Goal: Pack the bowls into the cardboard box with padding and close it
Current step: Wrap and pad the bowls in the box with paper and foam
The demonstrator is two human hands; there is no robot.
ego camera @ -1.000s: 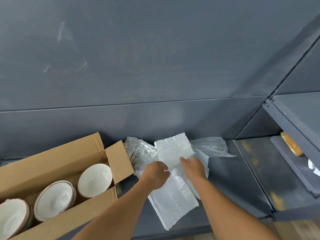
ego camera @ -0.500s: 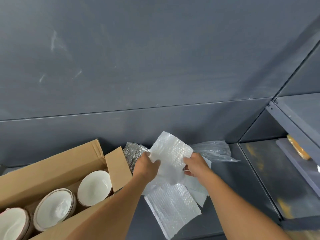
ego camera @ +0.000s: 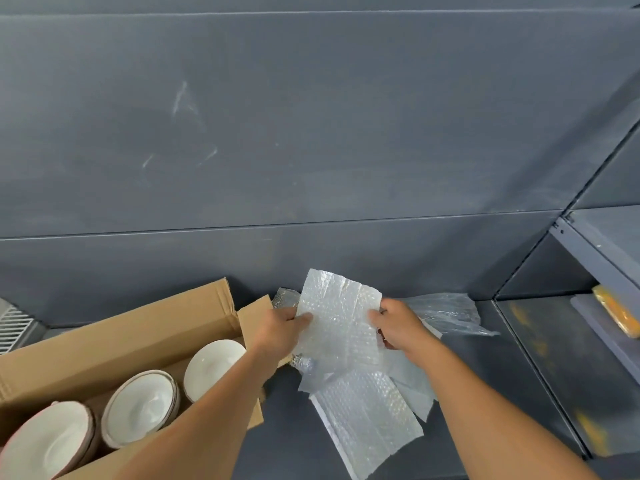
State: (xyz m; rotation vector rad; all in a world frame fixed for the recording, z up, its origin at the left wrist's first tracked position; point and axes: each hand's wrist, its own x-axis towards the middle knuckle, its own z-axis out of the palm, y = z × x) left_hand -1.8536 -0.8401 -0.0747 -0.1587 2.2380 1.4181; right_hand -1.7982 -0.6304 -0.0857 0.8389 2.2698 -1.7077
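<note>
A long open cardboard box [ego camera: 114, 336] lies at the lower left with three white bowls in a row: one [ego camera: 213, 367] nearest the box's right end, one [ego camera: 140, 408] in the middle, one [ego camera: 45, 441] at the left edge. My left hand [ego camera: 282, 332] and my right hand [ego camera: 398, 327] pinch the left and right edges of a bubble wrap sheet [ego camera: 341, 320], held up flat just right of the box. More bubble wrap sheets [ego camera: 367, 414] lie beneath on the dark shelf.
A crumpled clear plastic bag [ego camera: 446, 311] lies behind my right hand against the grey wall. Silver foil padding [ego camera: 285, 297] peeks out behind the held sheet. A side shelf at right holds an orange object [ego camera: 616, 311]. A vent grille [ego camera: 14, 327] shows at far left.
Both hands have lifted one bubble wrap sheet off the pile and spread it between them, moving slightly up. The box and bowls stay put.
</note>
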